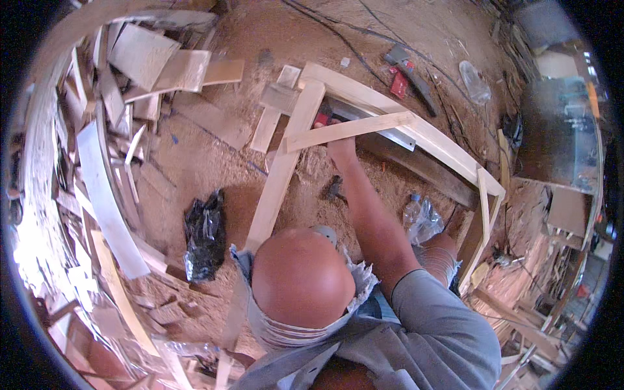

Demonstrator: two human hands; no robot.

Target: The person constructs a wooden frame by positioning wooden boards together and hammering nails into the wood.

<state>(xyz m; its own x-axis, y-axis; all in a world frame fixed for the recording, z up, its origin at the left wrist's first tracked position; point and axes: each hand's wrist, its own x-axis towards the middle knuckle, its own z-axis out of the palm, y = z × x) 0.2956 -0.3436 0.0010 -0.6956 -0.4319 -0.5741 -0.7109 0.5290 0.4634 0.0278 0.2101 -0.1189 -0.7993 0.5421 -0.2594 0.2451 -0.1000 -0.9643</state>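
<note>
Near upper centre of the frame, right hand [340, 147] reaches in under a slat [377, 127], mostly hidden by it. Small red part [322, 119] shows just beside the hand, above the slat; whether it's gripped, can't tell. Right fingers hidden, so spread or pinching can't be told.

Slat slants across the corner of a pale wood frame, left end on left beam [270, 195], right end on top beam [416, 133]. Left beam runs from upper centre down toward the knee [300, 276]; top beam runs from upper centre to right of centre. Metal strip [402, 138] and a dark beam [426, 170] lie below top beam.

Left hand [241, 359]: only a sliver of skin at lower edge, left of centre, near left beam's lower part; finger state can't be told.

Dark tool [335, 188] at centre, on the sawdust left of the forearm [374, 211]. Bottle [412, 209] and clear bag [426, 224] right of centre. Black bag [205, 235] left of centre. Red tool [398, 83] upper right of centre, near cables [344, 40]. Scrap wood [144, 55] piled upper left, white board [109, 198] at left.
</note>
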